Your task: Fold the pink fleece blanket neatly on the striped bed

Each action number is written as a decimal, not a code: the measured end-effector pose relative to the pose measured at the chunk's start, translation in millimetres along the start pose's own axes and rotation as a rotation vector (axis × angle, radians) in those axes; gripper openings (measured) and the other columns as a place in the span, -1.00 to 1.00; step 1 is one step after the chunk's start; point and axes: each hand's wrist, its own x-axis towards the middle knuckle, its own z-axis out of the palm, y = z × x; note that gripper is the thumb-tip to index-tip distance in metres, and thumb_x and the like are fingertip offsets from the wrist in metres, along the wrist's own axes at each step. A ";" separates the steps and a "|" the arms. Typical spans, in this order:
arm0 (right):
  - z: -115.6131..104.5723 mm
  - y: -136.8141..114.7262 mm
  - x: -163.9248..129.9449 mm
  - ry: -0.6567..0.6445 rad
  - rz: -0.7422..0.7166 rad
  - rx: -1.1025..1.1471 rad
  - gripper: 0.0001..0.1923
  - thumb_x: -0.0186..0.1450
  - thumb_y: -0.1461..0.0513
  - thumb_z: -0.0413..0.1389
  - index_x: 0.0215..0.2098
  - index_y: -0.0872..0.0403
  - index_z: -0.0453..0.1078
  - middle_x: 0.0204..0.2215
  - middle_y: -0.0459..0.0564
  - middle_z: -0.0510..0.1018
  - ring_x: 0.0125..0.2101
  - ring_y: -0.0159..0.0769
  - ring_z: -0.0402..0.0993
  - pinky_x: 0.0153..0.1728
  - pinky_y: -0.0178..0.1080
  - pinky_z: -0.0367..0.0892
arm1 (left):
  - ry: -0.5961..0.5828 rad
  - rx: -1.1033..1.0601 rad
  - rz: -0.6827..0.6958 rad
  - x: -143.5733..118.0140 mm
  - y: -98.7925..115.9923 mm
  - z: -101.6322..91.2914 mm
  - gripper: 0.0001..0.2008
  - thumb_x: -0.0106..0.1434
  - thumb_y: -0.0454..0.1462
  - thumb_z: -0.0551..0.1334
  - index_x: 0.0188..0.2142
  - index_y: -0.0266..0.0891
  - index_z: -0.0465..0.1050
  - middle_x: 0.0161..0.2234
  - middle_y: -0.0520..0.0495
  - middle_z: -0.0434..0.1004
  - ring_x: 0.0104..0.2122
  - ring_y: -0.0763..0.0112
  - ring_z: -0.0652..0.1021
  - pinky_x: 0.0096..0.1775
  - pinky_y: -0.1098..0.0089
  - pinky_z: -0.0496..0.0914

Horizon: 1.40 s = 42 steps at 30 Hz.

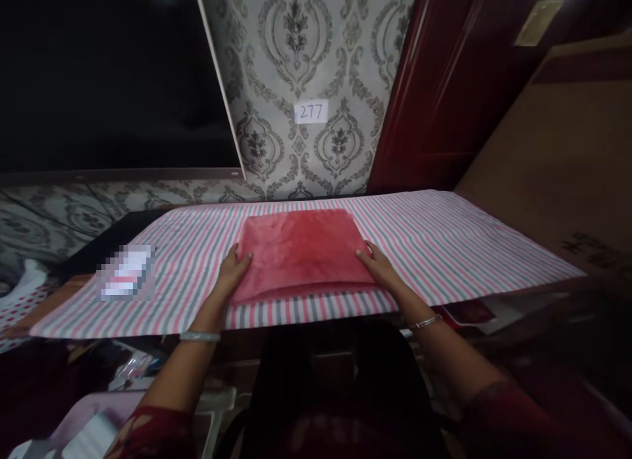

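Observation:
A flat, roughly rectangular red plush cloth lies on a striped tablecloth, its front edge showing a darker fold or gap. At its left side, my left hand grips the edge with the thumb on top and the other fingers mostly hidden. My right hand holds the opposite edge the same way, thumb over the plush. Whether the cloth is resting fully on the table or slightly raised in front, I cannot tell.
A blurred-out white item lies on the tablecloth's left part. Behind stand a large dark screen and a wall with a "277" label. A cardboard box rises at the right. Below left is a pink bin.

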 end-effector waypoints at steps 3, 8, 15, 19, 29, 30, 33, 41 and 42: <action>-1.3 -2.3 -4.6 -0.016 -0.028 0.050 -0.24 0.23 -0.11 0.10 0.31 0.02 0.17 0.20 0.11 0.41 0.15 -0.05 0.36 0.14 -0.04 0.26 | -0.044 -0.149 -0.180 -16.9 5.1 -6.1 -0.25 0.28 -0.12 0.24 0.36 -0.34 0.03 0.16 -0.38 0.40 0.05 0.09 0.54 0.04 0.16 0.44; -0.7 -6.8 -3.0 -0.064 -0.105 0.132 -0.30 0.20 -0.05 0.16 0.26 -0.02 0.25 0.12 0.05 0.50 0.08 -0.08 0.44 0.12 -0.05 0.29 | -0.132 -0.357 -0.267 -36.4 17.6 -18.2 -0.18 0.22 -0.14 0.34 0.37 -0.26 0.02 0.12 -0.35 0.44 -0.10 0.19 0.62 -0.12 0.27 0.53; -4.5 0.0 -13.4 -0.075 -0.136 0.220 -0.42 0.25 -0.04 0.09 0.16 0.03 0.35 -0.02 0.04 0.58 -0.04 -0.10 0.51 0.01 -0.06 0.38 | 0.006 -0.006 -0.014 -44.5 15.6 -22.8 -0.28 0.19 -0.07 0.28 0.26 -0.37 0.20 0.08 -0.36 0.46 0.02 0.02 0.53 0.02 0.05 0.44; -12.3 4.8 -36.7 0.026 -0.189 0.227 -0.44 0.22 -0.08 0.09 0.05 0.07 0.45 -0.02 0.11 0.56 -0.05 -0.05 0.48 0.00 -0.03 0.37 | 0.147 0.408 0.569 -68.8 25.5 -15.0 -0.25 0.18 0.05 0.23 0.25 -0.34 0.23 0.19 -0.40 0.34 0.20 -0.11 0.35 0.16 -0.08 0.25; -9.1 -13.5 -51.6 0.224 -0.343 0.185 -0.67 0.16 0.08 0.13 -0.16 0.05 0.48 -0.22 0.07 0.54 -0.21 -0.15 0.43 -0.16 -0.12 0.35 | -0.020 0.673 0.893 -93.0 54.6 48.1 -0.50 0.27 -0.28 0.14 0.21 -0.24 0.36 0.16 -0.31 0.44 0.11 -0.01 0.44 0.05 0.04 0.31; -9.3 -13.9 -49.2 0.202 -0.301 0.213 -0.67 0.14 0.07 0.14 -0.19 0.05 0.48 -0.25 0.05 0.53 -0.26 -0.16 0.42 -0.18 -0.14 0.34 | 0.008 0.683 0.896 -92.5 52.7 51.3 -0.52 0.26 -0.30 0.13 0.18 -0.23 0.39 0.13 -0.31 0.46 0.08 -0.01 0.45 0.04 0.05 0.31; -10.7 -13.0 -36.4 0.148 -0.206 0.281 -0.72 0.12 0.03 0.15 -0.35 0.05 0.46 -0.40 0.00 0.52 -0.37 -0.21 0.40 -0.26 -0.19 0.32 | 0.104 0.683 0.949 -92.2 43.1 58.9 -0.53 0.24 -0.34 0.10 0.14 -0.24 0.44 0.09 -0.29 0.51 0.04 0.02 0.48 0.00 0.08 0.32; -7.3 -33.6 44.0 -0.059 -0.090 0.476 -0.72 0.10 0.02 0.14 -0.47 0.08 0.43 -0.54 -0.07 0.53 -0.45 -0.29 0.43 -0.43 -0.31 0.30 | 0.301 0.626 1.106 -91.9 29.5 68.4 -0.54 0.21 -0.36 0.13 0.11 -0.26 0.44 0.05 -0.28 0.54 0.01 0.07 0.51 0.01 0.14 0.31; -5.5 -38.3 55.6 -0.080 -0.078 0.497 -0.73 0.10 0.04 0.14 -0.46 0.09 0.45 -0.53 -0.07 0.55 -0.45 -0.30 0.43 -0.43 -0.32 0.30 | 0.309 0.632 1.114 -91.8 28.8 68.3 -0.53 0.21 -0.36 0.13 0.12 -0.26 0.42 0.05 -0.28 0.54 0.01 0.08 0.50 0.02 0.14 0.31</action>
